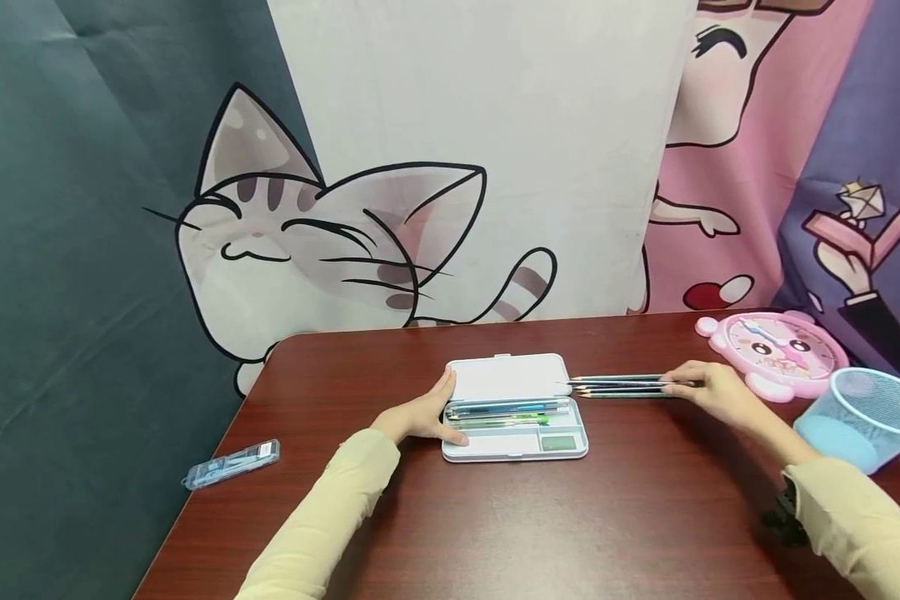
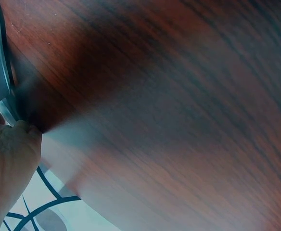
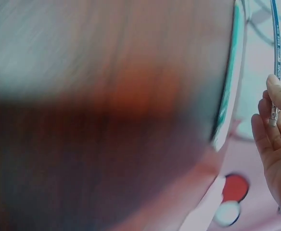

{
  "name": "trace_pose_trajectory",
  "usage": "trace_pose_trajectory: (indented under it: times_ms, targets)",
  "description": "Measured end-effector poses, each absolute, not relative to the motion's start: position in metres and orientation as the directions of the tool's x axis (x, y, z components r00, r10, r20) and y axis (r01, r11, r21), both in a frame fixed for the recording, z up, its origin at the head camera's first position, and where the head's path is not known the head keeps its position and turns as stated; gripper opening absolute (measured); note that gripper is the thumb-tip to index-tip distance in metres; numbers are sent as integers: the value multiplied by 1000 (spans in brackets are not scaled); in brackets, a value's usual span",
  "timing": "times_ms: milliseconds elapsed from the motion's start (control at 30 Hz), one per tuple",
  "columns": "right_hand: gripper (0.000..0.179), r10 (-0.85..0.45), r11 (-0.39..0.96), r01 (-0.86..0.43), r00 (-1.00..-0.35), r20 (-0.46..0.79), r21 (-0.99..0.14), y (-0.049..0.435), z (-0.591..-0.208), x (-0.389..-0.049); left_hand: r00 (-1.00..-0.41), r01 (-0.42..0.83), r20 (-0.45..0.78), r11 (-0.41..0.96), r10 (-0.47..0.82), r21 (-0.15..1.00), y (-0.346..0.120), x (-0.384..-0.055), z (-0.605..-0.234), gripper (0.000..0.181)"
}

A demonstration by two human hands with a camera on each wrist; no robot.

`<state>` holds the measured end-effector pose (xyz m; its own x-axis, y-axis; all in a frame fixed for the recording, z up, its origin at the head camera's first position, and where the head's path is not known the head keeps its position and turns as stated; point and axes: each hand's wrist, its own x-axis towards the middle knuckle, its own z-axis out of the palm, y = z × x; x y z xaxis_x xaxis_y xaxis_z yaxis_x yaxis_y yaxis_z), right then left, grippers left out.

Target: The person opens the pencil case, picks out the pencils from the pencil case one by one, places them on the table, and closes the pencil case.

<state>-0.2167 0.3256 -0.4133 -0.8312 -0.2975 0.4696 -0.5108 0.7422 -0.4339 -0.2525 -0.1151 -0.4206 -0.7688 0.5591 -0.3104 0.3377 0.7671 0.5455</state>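
Observation:
A white pencil case (image 1: 506,377) lies unfolded on the table, its lid toward the wall. Several pens and pencils (image 1: 495,417) fill its tray, with a green eraser-like block (image 1: 558,443) in the front right compartment. My left hand (image 1: 423,415) grips the case's left end, thumb at the front and fingers at the back. To the case's right, my right hand (image 1: 712,392) pinches a blue pencil (image 3: 276,48) near its white eraser end; its point reaches toward the lid. Several more pencils (image 1: 622,395) lie side by side beneath it on the table.
A clear blue plastic case (image 1: 232,463) lies at the table's left edge. On the right are a pink animal-shaped clock (image 1: 783,350) and a light blue mesh bin (image 1: 862,417). A printed cartoon curtain (image 1: 495,100) hangs behind the wooden table (image 1: 525,525).

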Motion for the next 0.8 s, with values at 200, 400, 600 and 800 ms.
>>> trace_pose_trajectory:
  times_ms: [200, 400, 600, 800]
  targets:
    - [9, -278, 781, -477, -844, 460, -403, 351, -427, -211, -765, 341, -315, 769, 561, 541, -115, -253, -421, 114]
    - [12, -265, 786, -474, -839, 475, -398, 353, -433, -211, -764, 347, -314, 770, 563, 536, -115, -255, -421, 114]
    - [19, -208, 801, -440, -840, 500, -406, 338, -433, -216, -763, 339, -322, 771, 560, 539, -117, -254, -421, 114]
    - [17, -255, 762, -483, -836, 486, -430, 291, -433, -222, -762, 345, -317, 768, 565, 540, -117, -254, -421, 114]
